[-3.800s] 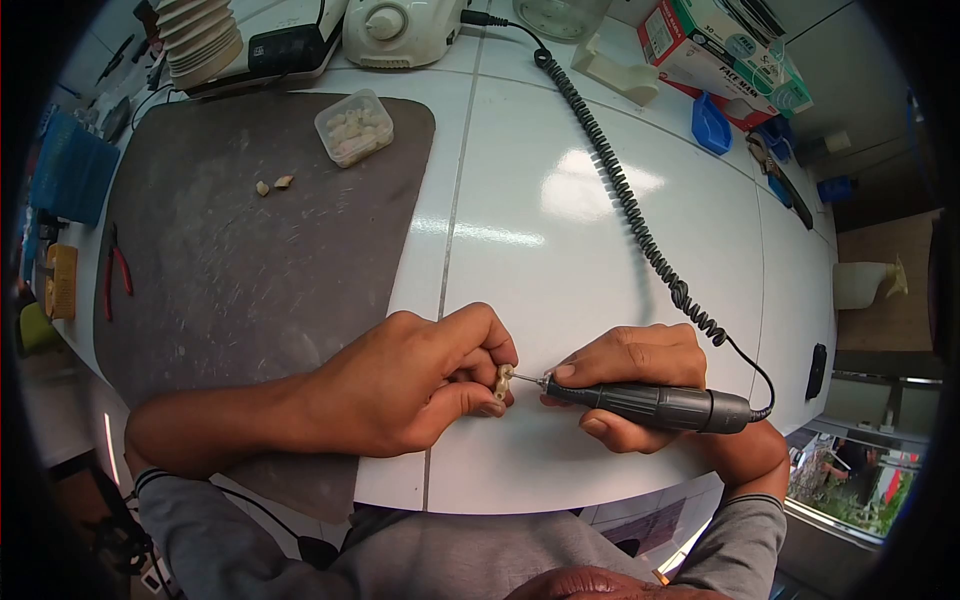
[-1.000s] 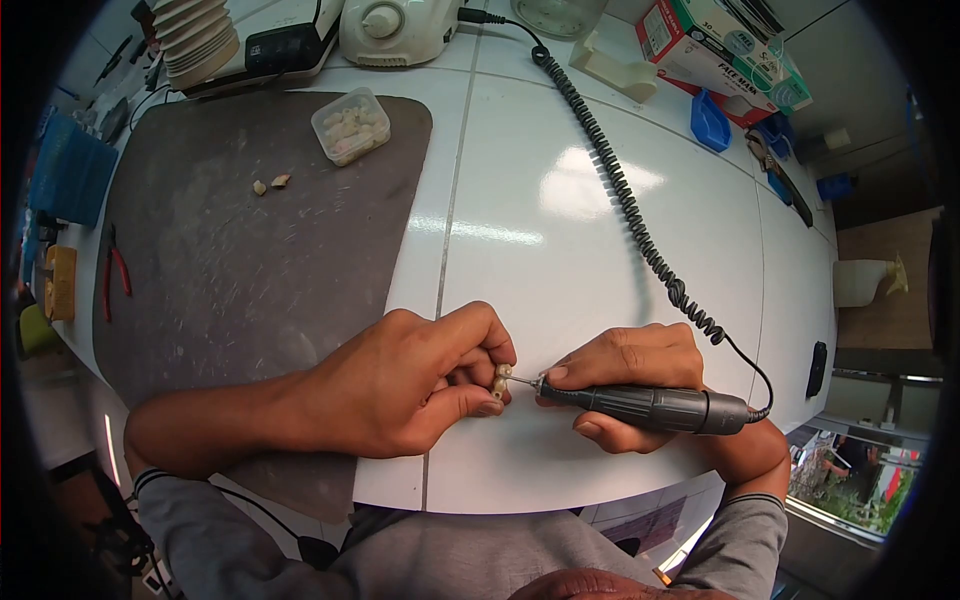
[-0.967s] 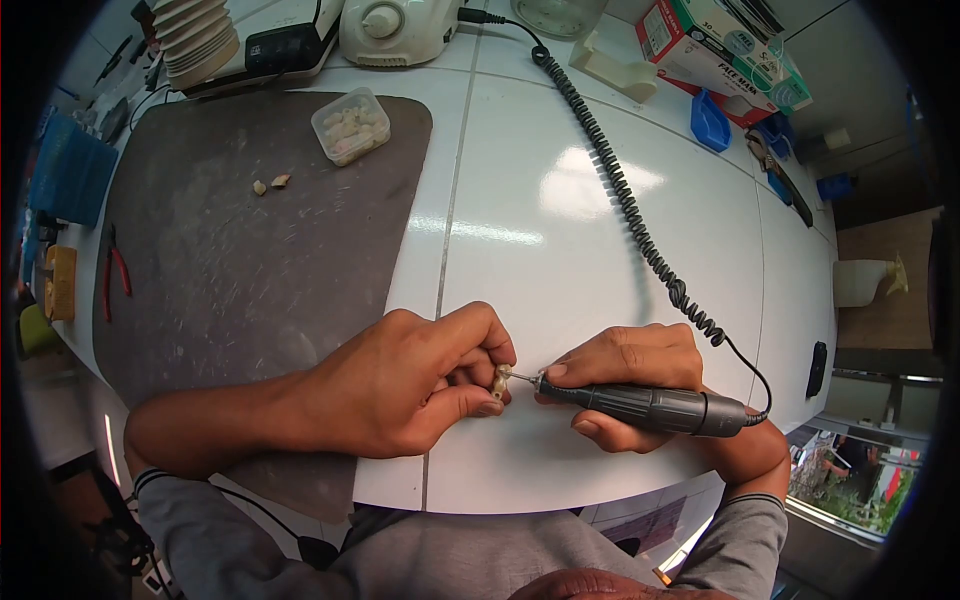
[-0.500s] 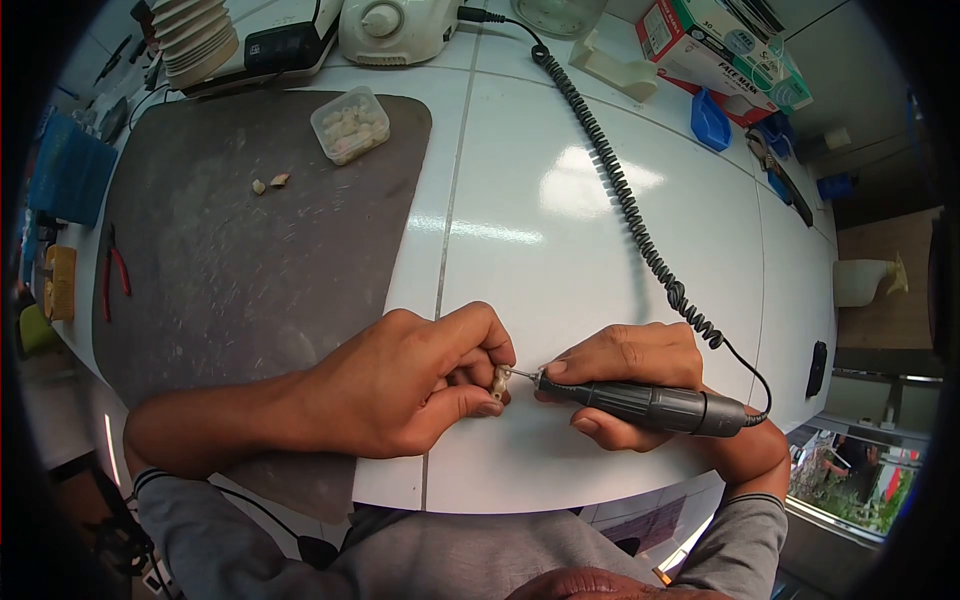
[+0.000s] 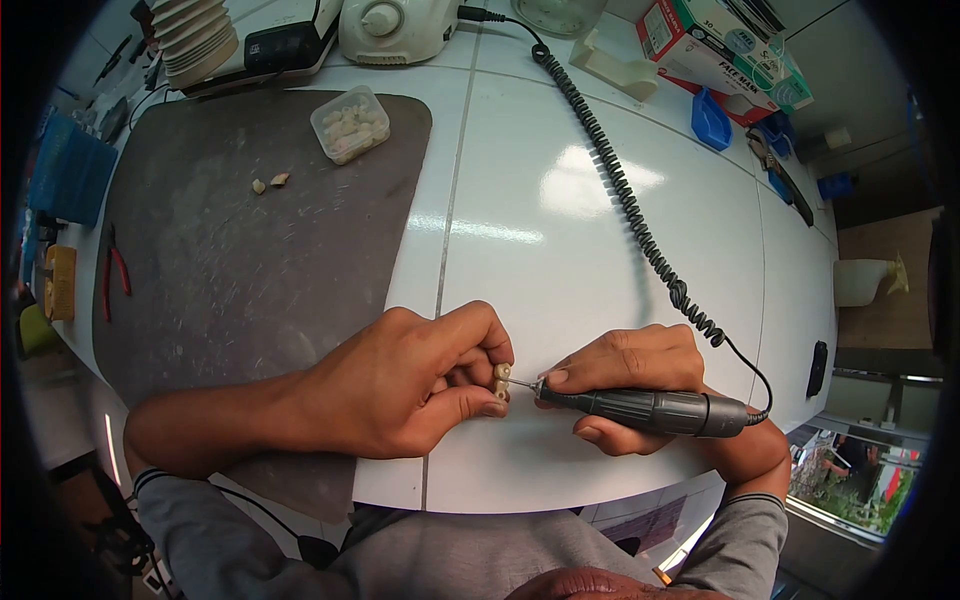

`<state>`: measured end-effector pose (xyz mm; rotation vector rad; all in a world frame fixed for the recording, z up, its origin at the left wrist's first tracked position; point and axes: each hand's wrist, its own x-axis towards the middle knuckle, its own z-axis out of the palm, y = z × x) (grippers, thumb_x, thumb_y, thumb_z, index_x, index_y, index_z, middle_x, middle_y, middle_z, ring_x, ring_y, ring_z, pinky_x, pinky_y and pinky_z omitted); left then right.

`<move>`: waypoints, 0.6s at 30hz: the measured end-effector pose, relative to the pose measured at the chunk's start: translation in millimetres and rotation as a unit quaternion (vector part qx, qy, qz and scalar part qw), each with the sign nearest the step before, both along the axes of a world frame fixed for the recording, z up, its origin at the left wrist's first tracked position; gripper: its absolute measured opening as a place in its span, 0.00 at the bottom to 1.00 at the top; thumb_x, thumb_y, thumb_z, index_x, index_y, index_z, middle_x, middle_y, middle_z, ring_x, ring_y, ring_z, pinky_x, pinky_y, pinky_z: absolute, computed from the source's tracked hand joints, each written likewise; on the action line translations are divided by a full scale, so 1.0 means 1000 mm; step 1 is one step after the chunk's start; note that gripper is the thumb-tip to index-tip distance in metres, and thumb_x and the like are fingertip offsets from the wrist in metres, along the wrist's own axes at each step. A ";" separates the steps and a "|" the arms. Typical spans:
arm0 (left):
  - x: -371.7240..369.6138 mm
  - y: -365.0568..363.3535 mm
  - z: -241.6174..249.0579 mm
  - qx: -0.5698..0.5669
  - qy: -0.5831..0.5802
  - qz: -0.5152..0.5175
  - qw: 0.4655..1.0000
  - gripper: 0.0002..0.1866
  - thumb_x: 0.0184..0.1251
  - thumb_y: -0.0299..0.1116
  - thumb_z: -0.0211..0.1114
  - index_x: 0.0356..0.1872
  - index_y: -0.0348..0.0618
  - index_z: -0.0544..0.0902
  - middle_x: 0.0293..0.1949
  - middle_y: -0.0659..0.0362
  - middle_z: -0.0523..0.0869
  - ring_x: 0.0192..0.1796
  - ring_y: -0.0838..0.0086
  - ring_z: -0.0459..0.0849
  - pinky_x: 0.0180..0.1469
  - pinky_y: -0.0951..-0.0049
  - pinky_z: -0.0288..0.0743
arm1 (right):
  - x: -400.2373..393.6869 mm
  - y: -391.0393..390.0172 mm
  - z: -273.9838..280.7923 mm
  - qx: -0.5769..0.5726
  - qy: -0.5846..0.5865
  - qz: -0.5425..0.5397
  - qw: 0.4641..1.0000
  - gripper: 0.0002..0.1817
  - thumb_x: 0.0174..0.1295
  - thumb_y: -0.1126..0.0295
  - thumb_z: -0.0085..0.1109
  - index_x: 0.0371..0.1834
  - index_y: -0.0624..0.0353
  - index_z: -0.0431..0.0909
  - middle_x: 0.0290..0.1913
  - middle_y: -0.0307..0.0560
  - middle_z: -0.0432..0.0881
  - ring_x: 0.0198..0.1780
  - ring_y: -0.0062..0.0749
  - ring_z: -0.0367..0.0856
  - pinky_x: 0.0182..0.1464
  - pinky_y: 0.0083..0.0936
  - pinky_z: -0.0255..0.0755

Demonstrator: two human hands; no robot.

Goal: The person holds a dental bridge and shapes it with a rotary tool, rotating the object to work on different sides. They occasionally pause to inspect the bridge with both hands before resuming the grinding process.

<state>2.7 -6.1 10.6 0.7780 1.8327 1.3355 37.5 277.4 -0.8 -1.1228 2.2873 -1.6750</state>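
My left hand [image 5: 430, 380] is closed, pinching a small cream-coloured piece shaped like a row of teeth, a dental bridge [image 5: 502, 380], between thumb and fingers. In my right hand [image 5: 630, 365] lies a black rotary handpiece [image 5: 650, 408], gripped like a pen. Its thin metal bur [image 5: 522, 383] points left and its tip meets or nearly meets the bridge. A coiled black cord [image 5: 630, 200] runs from the handpiece's rear up to the white control unit [image 5: 395, 30]. Part of the bridge is hidden by my left fingers.
On the grey mat [image 5: 240, 250] stand a clear tub [image 5: 350, 125] of tooth-like pieces, two loose pieces [image 5: 270, 184] and red-handled pliers [image 5: 118, 272]. A face mask box [image 5: 715, 60], a blue tray [image 5: 711, 120] and a black-handled tool [image 5: 785, 180] lie at the back right.
The bridge has turned slightly in my left fingers and shows more of its surface. The bur has shifted a little lower against it. Both hands otherwise stay in place.
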 end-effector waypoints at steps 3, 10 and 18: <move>0.000 0.000 0.000 0.001 0.000 0.001 1.000 0.16 0.71 0.22 0.73 0.54 0.32 0.77 0.40 0.52 0.95 0.42 0.76 0.95 0.40 0.78 0.82 | 0.001 0.000 -0.001 -0.007 0.002 0.010 1.000 0.17 0.62 0.66 0.77 0.50 0.67 0.91 0.39 0.55 0.94 0.39 0.41 0.96 0.42 0.30 0.92; 0.000 0.000 0.000 0.003 0.000 0.003 1.000 0.16 0.71 0.23 0.73 0.54 0.32 0.77 0.40 0.52 0.95 0.41 0.76 0.95 0.40 0.79 0.82 | 0.000 -0.001 0.000 -0.003 0.005 0.012 1.000 0.18 0.62 0.66 0.77 0.50 0.66 0.91 0.39 0.55 0.94 0.39 0.41 0.96 0.42 0.30 0.92; -0.001 0.000 0.000 0.006 0.000 0.002 1.000 0.16 0.71 0.22 0.73 0.54 0.32 0.77 0.40 0.52 0.95 0.42 0.75 0.95 0.41 0.79 0.82 | 0.000 0.000 0.001 -0.008 -0.005 -0.008 1.000 0.17 0.62 0.68 0.78 0.51 0.67 0.91 0.40 0.55 0.94 0.39 0.41 0.96 0.43 0.30 0.92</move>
